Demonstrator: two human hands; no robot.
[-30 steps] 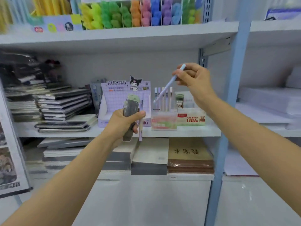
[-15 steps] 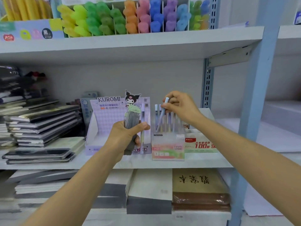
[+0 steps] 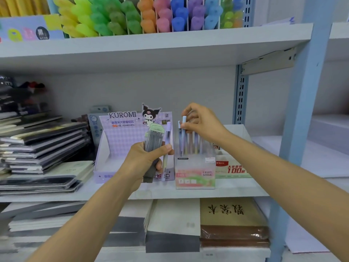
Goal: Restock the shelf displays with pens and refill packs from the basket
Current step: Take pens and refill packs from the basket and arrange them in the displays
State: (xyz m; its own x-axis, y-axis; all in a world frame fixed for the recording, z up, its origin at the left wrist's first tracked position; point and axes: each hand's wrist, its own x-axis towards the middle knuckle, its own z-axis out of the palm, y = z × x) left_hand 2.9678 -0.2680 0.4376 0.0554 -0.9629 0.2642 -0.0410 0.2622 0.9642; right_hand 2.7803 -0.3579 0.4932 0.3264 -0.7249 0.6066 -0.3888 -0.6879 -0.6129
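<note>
moved: my right hand point(image 3: 202, 123) has come down from high on the right; the pale blue pen point(image 3: 184, 120) was slanted in the air, now stands nearly upright with its tip in the Fruit Soda box point(image 3: 195, 174)
right hand: thumb and fingertips pinch the pen just under its cap, other fingers curled above
pale blue pen: slim round barrel, matte, light cap, darker blue-grey lower down; sits at the box's left end, just beside another capped pen
left hand point(image 3: 145, 161): wrapped round the refill pack point(image 3: 154, 138), thumb pressing a lilac pen point(image 3: 168, 135) against it; unmoved
refill pack: flat clear plastic case, grey thin leads inside, pale green rounded top, held upright
lilac pen: thin, pastel, upright, on the right of the pack
Fruit Soda box: frosted translucent plastic, square, pink-green label, pastel pens standing in it
Kuromi box point(image 3: 120, 140): lilac checked cardboard, open tray, far behind my left hand
shelf point(image 3: 188, 193): grey, smooth, both boxes on it side by side
left: stacked dark notebooks point(image 3: 43, 140), glossy wrap
above: chunky highlighters point(image 3: 120, 17), bright
</note>
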